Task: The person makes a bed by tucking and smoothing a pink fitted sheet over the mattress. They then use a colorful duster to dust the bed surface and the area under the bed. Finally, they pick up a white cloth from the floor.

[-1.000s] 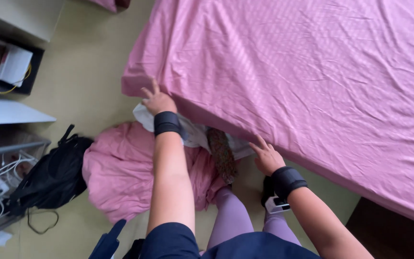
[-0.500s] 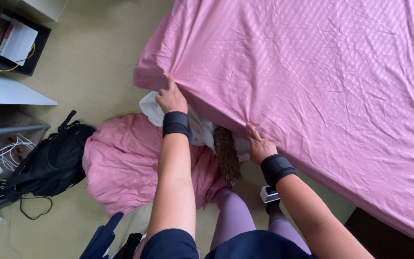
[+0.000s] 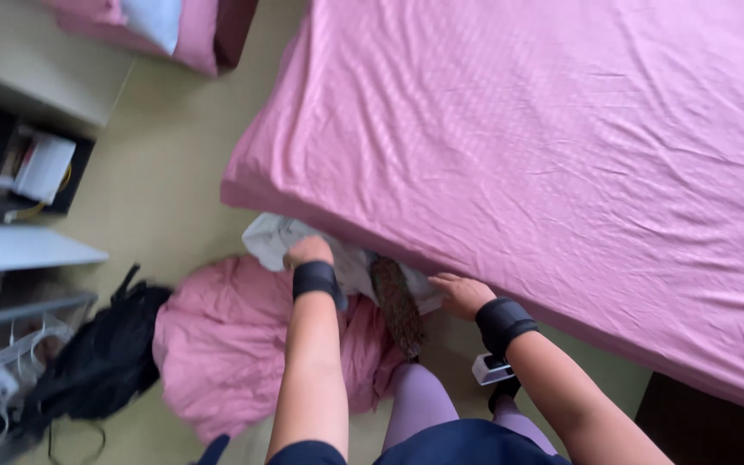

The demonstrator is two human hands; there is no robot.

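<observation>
Below, both hands' grip unclear under the pink sheet (image 3: 544,146); pink bundle (image 3: 243,344), black bag (image 3: 105,362) crowd the floor.

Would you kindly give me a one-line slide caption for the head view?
Both hands, left hand and right hand, reach under the edge of a pink-sheeted mattress, above a crumpled pink cloth heap.

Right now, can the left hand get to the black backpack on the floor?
Probably yes. The left hand is at the bed's edge by the white cloth, and only the soft pink bundle on the floor lies between it and the black backpack. It would need a stretch.
</observation>
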